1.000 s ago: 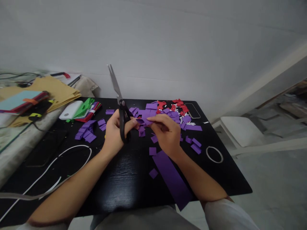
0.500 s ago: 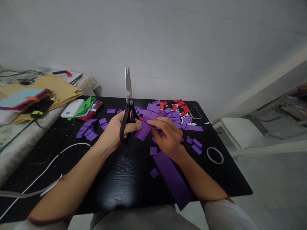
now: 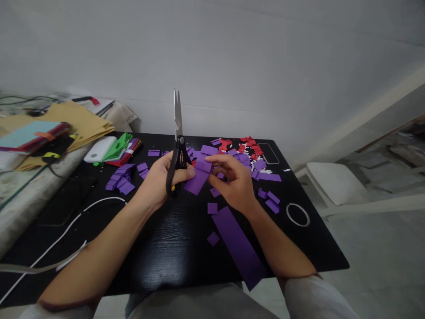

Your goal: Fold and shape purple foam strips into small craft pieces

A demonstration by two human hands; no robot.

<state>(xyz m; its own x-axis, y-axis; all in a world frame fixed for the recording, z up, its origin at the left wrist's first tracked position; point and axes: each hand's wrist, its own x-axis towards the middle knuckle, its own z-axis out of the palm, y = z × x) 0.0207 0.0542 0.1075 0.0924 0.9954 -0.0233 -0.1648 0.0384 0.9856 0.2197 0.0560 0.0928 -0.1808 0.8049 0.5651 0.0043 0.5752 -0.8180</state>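
Note:
My left hand (image 3: 159,177) grips black-handled scissors (image 3: 179,142) upright, blades pointing away and slightly parted. Its thumb also pins the near end of a creased purple paper strip (image 3: 198,180). My right hand (image 3: 234,179) is closed on the strip's right edge, with index finger and thumb at a fold. Beneath and beyond it lie several small purple paper pieces (image 3: 260,165). A long purple paper strip (image 3: 239,250) rests below my right wrist, its near end over the table edge. Two small purple squares (image 3: 212,208) are beside it.
Red paper scraps (image 3: 250,146) lie at the back right, near a clear phone case (image 3: 268,153). A white ring (image 3: 298,215) is at the right. Folded purple pieces (image 3: 120,178), green paper (image 3: 120,147) and a white cable (image 3: 79,217) occupy the left.
The right hand's fingers have shifted slightly up along the strip, and its far end has tilted down and left. The left hand still has the scissors in about the same place.

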